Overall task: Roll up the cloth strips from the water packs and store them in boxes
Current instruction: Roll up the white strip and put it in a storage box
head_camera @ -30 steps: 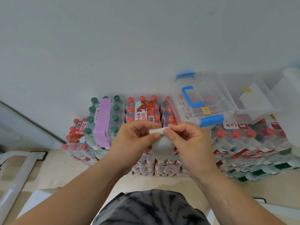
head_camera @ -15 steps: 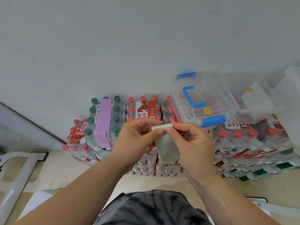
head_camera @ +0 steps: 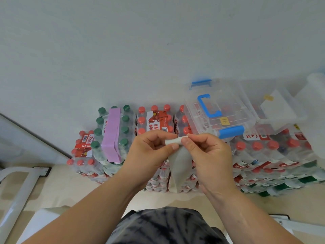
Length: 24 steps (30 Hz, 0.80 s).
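Person stands facing water packs (head_camera: 274,152) stacked against a white wall (head_camera: 158,50); both hands are raised in front of the stack, close together.

Grey-white cloth strip (head_camera: 181,164) is held between the hands; its top end is wound into a short tight roll lying crosswise at fingertip level.

Left hand (head_camera: 149,154): thumb and forefinger pinch the left end of the roll, with the thumb tip on the near side; the other fingers are curled in toward the palm.

Right hand (head_camera: 211,155): thumb and forefinger pinch the right end of the roll, the thumb nearly meeting the left thumb; the remaining fingers are loosely curled (their tips are hidden from here).

The loose tail of the strip hangs straight down from the roll, between the two palms and in front of the red-capped bottles; whether it brushes the stack I cannot tell.

Purple strip (head_camera: 111,134) lies lengthwise over the green-capped pack (head_camera: 125,118), left of the left hand, its near end drooping over the pack's front.

Clear box (head_camera: 228,106) with a blue handle sits lidded on the packs just beyond the right hand; second box (head_camera: 281,118) stands beside it on the right, contents unclear.
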Available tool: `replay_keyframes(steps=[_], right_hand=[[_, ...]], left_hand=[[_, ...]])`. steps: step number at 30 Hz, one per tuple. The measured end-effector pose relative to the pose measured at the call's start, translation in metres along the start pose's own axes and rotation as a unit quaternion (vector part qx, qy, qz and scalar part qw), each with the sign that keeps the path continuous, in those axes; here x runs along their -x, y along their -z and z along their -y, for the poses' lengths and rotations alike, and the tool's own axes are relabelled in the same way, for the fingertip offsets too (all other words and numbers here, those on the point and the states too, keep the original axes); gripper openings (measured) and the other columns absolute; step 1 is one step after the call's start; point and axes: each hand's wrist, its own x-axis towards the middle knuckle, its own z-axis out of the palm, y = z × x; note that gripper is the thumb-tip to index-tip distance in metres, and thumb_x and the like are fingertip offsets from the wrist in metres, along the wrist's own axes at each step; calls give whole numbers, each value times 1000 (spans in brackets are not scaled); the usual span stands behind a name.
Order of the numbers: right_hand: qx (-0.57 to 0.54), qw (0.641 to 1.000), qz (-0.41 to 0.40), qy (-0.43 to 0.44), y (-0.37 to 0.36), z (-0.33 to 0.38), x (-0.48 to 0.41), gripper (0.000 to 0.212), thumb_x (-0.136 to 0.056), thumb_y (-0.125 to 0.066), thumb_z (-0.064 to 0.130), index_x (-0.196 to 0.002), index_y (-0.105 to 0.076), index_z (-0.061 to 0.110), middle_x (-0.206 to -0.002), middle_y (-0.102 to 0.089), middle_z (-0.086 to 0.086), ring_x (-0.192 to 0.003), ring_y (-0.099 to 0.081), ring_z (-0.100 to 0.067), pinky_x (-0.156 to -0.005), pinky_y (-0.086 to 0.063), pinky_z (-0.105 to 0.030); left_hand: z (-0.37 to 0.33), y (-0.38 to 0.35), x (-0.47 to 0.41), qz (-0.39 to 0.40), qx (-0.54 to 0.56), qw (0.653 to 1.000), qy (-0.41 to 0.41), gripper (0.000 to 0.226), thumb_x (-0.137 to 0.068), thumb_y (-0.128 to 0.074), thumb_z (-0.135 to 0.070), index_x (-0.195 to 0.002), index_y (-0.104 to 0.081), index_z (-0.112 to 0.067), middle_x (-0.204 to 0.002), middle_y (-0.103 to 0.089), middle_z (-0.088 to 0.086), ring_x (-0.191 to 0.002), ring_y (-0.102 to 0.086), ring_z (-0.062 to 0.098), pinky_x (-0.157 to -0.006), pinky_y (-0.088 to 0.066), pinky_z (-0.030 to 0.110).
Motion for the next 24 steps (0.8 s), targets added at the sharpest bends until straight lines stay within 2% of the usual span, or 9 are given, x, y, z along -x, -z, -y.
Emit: replay_keyframes(steps=[3, 7, 10, 13, 16, 21, 24], right_hand=[[-11, 1000, -2, 0, -1, 1, 1, 6, -72, -78, 31, -78, -79, 33, -86, -78, 5, -82, -74, -10, -74, -58, -22], [-16, 999, 13, -30, -2, 2, -1, 10, -78, -78, 23, -88, -76, 24, -89, -78, 1, -84, -75, -13, -72, -59, -24], [-16, 998, 22, -52, -1, 2, -2, 13, -84, -77, 14, -96, -72, 18, -87, -78, -2, -82, -75, -14, -69, -59, -24], [-5, 998, 35, -48, 1, 3, -2, 9, -85, -77, 15, -92, -72, 15, -81, -77, -1, -73, -72, -10, -61, -55, -19], [-1, 998, 44, -41, 0, 3, -3, 6, -85, -76, 10, -88, -73, 13, -82, -77, 3, -75, -72, -6, -65, -56, -17], [0, 999, 32, -24, 0, 1, -3, 15, -83, -78, 9, -80, -75, 23, -85, -78, 2, -80, -72, -10, -70, -57, -21], [10, 999, 40, -31, 1, 1, -5, 13, -84, -78, 11, -82, -75, 24, -87, -78, 3, -82, -73, -10, -69, -57, -21]], left_hand=[[-1, 0, 0, -3, -6, 1000, 8, 17, -76, -74, -23, -92, -78, -19, -91, -73, 22, -81, -69, 29, -75, -59, 47], [-1, 2, -1, -21, -25, 999, -4, 18, -72, -76, -24, -89, -79, -22, -89, -77, 9, -83, -72, 21, -71, -58, 34], [1, 3, -1, -30, -21, 999, -16, 19, -69, -78, -20, -88, -80, -21, -89, -77, 6, -85, -72, 21, -75, -58, 35], [1, 4, -1, -31, -18, 999, -17, 20, -68, -78, -16, -89, -79, -18, -88, -77, 7, -84, -73, 21, -75, -60, 40], [-1, 5, -1, -23, -4, 1000, -11, 18, -69, -77, -13, -84, -79, -22, -90, -78, 5, -86, -74, 20, -74, -59, 33], [-2, 5, 0, -18, -6, 1000, 7, 18, -82, -73, -5, -93, -78, -19, -90, -74, 20, -84, -73, 32, -73, -62, 41], [-2, 6, 0, -20, -15, 1000, 4, 17, -81, -73, -12, -97, -78, -16, -93, -75, 19, -87, -72, 33, -71, -62, 38]])
